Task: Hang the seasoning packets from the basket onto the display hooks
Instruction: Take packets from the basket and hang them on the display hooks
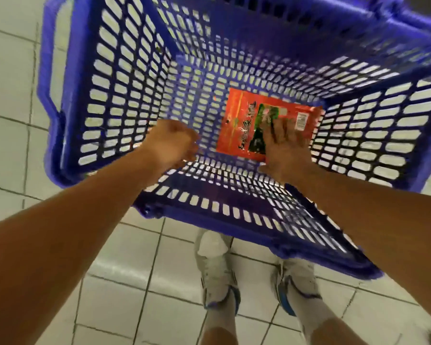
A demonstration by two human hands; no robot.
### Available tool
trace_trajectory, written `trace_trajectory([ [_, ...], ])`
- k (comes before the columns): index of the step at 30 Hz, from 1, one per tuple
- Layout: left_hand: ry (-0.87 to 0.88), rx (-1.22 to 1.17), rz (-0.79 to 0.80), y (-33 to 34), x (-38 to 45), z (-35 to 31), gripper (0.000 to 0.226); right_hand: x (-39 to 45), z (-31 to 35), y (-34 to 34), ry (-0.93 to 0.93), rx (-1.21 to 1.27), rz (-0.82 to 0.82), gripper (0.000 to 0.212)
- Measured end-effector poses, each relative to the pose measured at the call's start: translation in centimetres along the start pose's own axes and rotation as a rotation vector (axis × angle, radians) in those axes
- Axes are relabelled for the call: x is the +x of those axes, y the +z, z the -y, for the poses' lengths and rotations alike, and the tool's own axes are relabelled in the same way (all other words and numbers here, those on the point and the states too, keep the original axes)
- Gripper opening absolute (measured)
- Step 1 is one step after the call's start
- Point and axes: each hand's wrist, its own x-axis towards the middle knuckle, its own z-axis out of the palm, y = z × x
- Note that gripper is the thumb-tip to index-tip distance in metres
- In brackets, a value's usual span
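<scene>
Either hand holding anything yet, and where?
Nothing gripped: right hand lies flat on the orange seasoning packet's near end; left hand is empty.

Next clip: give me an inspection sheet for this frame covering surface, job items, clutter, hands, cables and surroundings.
Surface: white tiled floor with dark grout lines; the basket sits above it.
Job's things: blue plastic basket with slotted walls; one orange seasoning packet lies flat on its bottom. No other packets seen; display hooks not in view.
Clutter: nothing seen.
Hands: right hand reaches into the basket, fingers spread and laid on the packet's near end, not yet curled round it. Left hand hangs inside the basket, fingers loosely curled, holding nothing; blurred.
Cables: nothing seen.
Surroundings: the person's two white shoes with blue trim stand on the tiles just below the basket.
</scene>
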Motion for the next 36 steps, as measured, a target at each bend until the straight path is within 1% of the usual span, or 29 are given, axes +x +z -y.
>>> trace_trajectory([
  [1,0.018,0.024,0.003,0.2,0.6,0.3,0.017,0.7,-0.1,0.7,0.000,-0.029,-0.017,0.116],
  [3,0.033,0.036,0.001,0.5,1.1,0.5,0.018,0.9,-0.3,1.5,-0.013,-0.061,-0.062,0.108],
  [5,0.027,0.026,-0.009,0.7,0.8,0.2,0.017,0.3,-0.9,1.1,-0.045,-0.048,-0.097,0.087],
  [7,0.011,0.006,0.000,0.6,-0.1,-0.3,0.019,-0.5,-2.0,-0.2,-0.070,0.016,-0.146,0.060],
  [9,-0.003,-0.015,0.011,0.3,-1.5,-0.8,0.019,-1.6,-2.5,-2.0,-0.061,0.228,-0.212,0.041],
  [11,-0.018,-0.059,0.012,-0.1,-3.1,-1.6,0.016,-3.2,-2.5,-4.4,0.011,0.567,-0.255,0.030],
  [12,-0.026,-0.095,0.008,-0.5,-4.0,-2.0,0.014,-4.2,-2.4,-5.8,0.078,0.779,-0.233,0.021],
  [13,-0.036,-0.127,-0.002,-0.8,-5.0,-2.5,0.012,-5.3,-2.2,-7.3,0.132,1.015,-0.164,0.017],
  [15,-0.035,-0.139,-0.021,-1.6,-7.1,-3.5,0.013,-7.9,-2.1,-10.2,0.188,1.406,-0.028,0.024],
  [17,-0.008,-0.133,-0.026,-2.3,-9.5,-4.5,0.018,-10.8,-2.3,-13.0,0.184,1.629,0.062,0.028],
  [21,0.086,-0.177,-0.024,-3.5,-15.2,-7.5,0.021,-17.5,-2.7,-19.1,0.080,1.977,0.241,0.032],
  [23,0.157,-0.206,0.009,-4.0,-18.7,-9.5,0.009,-21.0,-3.1,-22.5,0.042,2.087,0.305,0.042],
  [24,0.182,-0.224,0.032,-4.3,-20.5,-10.6,0.019,-22.6,-3.4,-24.2,0.015,2.108,0.305,0.044],
  [25,0.200,-0.252,0.059,-4.6,-22.3,-11.8,0.030,-24.4,-3.7,-25.9,-0.022,2.127,0.293,0.042],
  [27,0.255,-0.300,0.118,-5.2,-26.1,-14.4,0.035,-28.2,-4.5,-29.8,-0.120,2.162,0.227,0.037],
  [30,0.361,-0.357,0.176,-6.1,-32.8,-18.9,0.020,-34.9,-5.5,-35.6,-0.245,2.147,0.085,0.036],
  [32,0.454,-0.375,0.181,-6.8,-38.0,-21.7,0.018,-40.2,-6.2,-39.4,-0.277,2.147,-0.023,0.032],
  [33,0.499,-0.374,0.181,-7.1,-40.7,-23.1,0.019,-42.8,-6.6,-41.2,-0.305,2.172,-0.069,0.035],
  [34,0.546,-0.361,0.180,-7.4,-43.5,-24.4,0.020,-45.3,-7.1,-43.0,-0.337,2.185,-0.107,0.042],
  [35,0.589,-0.352,0.181,-7.7,-46.3,-25.8,0.018,-48.0,-7.5,-44.6,-0.364,2.168,-0.147,0.041],
  [36,0.635,-0.344,0.186,-7.9,-49.0,-27.1,0.013,-50.8,-7.9,-46.0,-0.385,2.134,-0.202,0.023],
])
